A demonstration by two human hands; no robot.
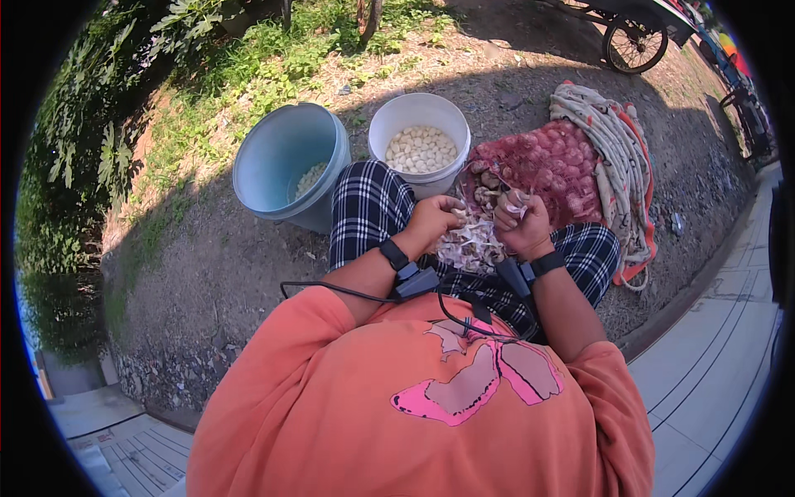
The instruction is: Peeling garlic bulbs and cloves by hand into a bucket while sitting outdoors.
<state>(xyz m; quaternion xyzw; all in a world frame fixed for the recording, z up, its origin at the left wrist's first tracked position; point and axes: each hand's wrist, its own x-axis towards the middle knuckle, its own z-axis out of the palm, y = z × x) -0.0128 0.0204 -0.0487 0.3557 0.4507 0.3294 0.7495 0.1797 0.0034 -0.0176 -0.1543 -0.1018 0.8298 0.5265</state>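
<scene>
My left hand [432, 222] is closed in a pinch over my lap, with a small pale garlic clove [458, 213] at its fingertips. To its right, my right hand [530, 228] is wrapped round a partly broken garlic bulb [515, 204], whose white and purplish skin shows between the fingers. Beneath and between both hands lies a heap of papery garlic skins [468, 246]. Just beyond the right hand, whole garlic bulbs [487, 179] show at the mouth of a red mesh sack [571, 166]. Peeled garlic cloves [421, 150] lie in a white bucket [383, 124] ahead of my left hand.
A larger pale blue bucket [263, 170] with some cloves inside stands left of the white one. A bundled striped cloth sack [621, 141] lies against the mesh sack's right side. Black cable [331, 286] crosses my left forearm. A wheeled cart [636, 41] stands far right.
</scene>
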